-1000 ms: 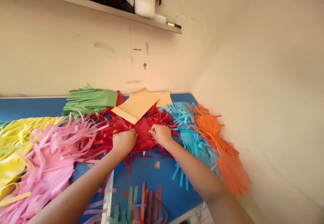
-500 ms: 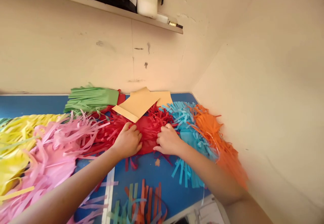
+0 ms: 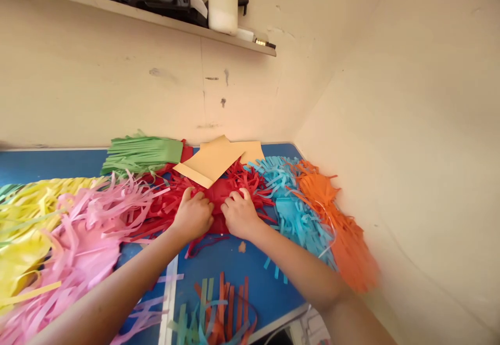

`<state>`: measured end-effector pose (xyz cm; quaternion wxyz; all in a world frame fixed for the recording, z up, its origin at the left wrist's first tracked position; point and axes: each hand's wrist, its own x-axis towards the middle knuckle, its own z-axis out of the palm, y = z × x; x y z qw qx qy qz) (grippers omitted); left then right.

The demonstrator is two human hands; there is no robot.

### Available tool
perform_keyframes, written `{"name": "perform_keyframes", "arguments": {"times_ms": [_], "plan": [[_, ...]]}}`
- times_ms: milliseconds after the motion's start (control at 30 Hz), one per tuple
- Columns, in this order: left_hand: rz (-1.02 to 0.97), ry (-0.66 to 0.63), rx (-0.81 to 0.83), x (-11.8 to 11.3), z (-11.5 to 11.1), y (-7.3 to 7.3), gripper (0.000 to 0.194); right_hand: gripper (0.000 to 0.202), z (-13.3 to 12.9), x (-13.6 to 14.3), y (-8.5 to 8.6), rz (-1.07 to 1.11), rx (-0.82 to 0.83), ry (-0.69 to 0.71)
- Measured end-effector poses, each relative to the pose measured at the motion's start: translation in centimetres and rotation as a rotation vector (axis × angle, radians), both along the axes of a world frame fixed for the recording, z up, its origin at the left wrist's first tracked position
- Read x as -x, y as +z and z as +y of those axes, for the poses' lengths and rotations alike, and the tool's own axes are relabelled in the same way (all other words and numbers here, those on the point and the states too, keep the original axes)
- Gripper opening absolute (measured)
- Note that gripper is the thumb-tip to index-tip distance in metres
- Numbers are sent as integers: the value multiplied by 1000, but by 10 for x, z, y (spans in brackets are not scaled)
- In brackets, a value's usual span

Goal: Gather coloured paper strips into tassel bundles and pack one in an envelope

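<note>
Red fringed tissue paper (image 3: pixel 219 197) lies on the blue table, its strips spreading out to both sides. My left hand (image 3: pixel 194 214) is closed on the left part of it, fingers curled with the fingertips mostly hidden. Close by, my right hand (image 3: pixel 239 211) grips its right part with bent fingers. A folded tan paper piece (image 3: pixel 213 163) rests just beyond the red paper and partly covers it. Blue fringed paper (image 3: pixel 300 220) borders the red strips on the right, and pink fringed paper (image 3: pixel 94 235) borders them on the left.
Orange fringe (image 3: pixel 336 225) hangs over the table's right side by the wall. Yellow fringe (image 3: pixel 23 256) and green fringe (image 3: pixel 144 150) lie left. Loose strips (image 3: pixel 230 303) are scattered near the front of the blue table (image 3: pixel 273 288). A shelf (image 3: pixel 156 16) with a white bottle (image 3: pixel 223 1) is above.
My right hand has moved left, closer to my left hand. The red paper between them has narrowed, and its front strips have shifted. The view has moved slightly.
</note>
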<state>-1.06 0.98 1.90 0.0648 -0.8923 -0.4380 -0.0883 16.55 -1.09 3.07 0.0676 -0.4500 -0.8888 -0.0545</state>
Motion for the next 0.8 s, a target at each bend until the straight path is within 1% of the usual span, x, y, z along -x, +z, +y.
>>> {"name": "perform_keyframes", "arguments": {"times_ms": [67, 133, 233, 300, 433, 533, 700, 733, 800], "plan": [[-8, 1, -2, 4, -2, -2, 19, 15, 4, -5, -12, 15, 2, -66], [-22, 3, -2, 9, -3, -4, 21, 17, 8, -12, -18, 33, 2, -112], [-46, 8, 4, 16, -4, -6, 27, 23, 11, -23, -23, 36, -5, -98], [-61, 12, 6, 20, -4, -6, 30, 23, 11, -29, -25, 48, 0, -103], [-80, 24, 5, 26, -5, -8, 31, 19, 11, -36, -28, 79, 5, -122], [-81, 23, 6, 25, -8, -8, 30, 19, 8, -33, -27, 76, 4, -123], [-60, 28, 17, 18, -12, -5, 28, 19, 8, -25, -25, 99, 19, -23], [-57, 35, 23, 18, -11, -4, 28, 20, 10, -25, -25, 108, 38, -25], [-58, 62, 41, 19, -8, -3, 26, 22, 15, -28, -27, 154, 77, -80]]}}
